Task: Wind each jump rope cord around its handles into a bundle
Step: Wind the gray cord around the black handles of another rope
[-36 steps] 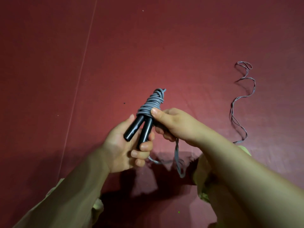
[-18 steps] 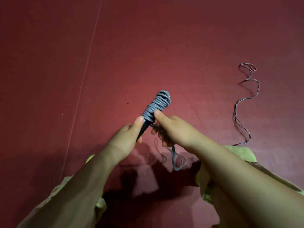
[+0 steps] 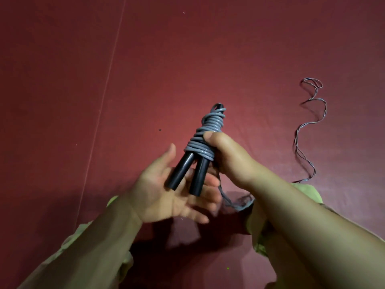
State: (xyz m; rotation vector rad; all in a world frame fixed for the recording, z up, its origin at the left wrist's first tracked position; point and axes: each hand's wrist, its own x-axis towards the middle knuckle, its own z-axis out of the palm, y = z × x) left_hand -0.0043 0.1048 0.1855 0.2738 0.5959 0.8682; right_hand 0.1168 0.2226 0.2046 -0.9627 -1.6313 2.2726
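Since half a second ago the left hand [image 3: 166,192] has opened out, its grip released, fingers spread flat beneath the two smooth black cylindrical handles [image 3: 188,174], whose ends rest over its palm. One glossy grey cord [image 3: 205,135] coils tightly round their upper half, a loose tail hanging below. The right hand [image 3: 229,157] grasps that coil, thumb pressed on it. Far right, one thin twisted cord [image 3: 312,130] lies wavy on the red floor [image 3: 62,80].
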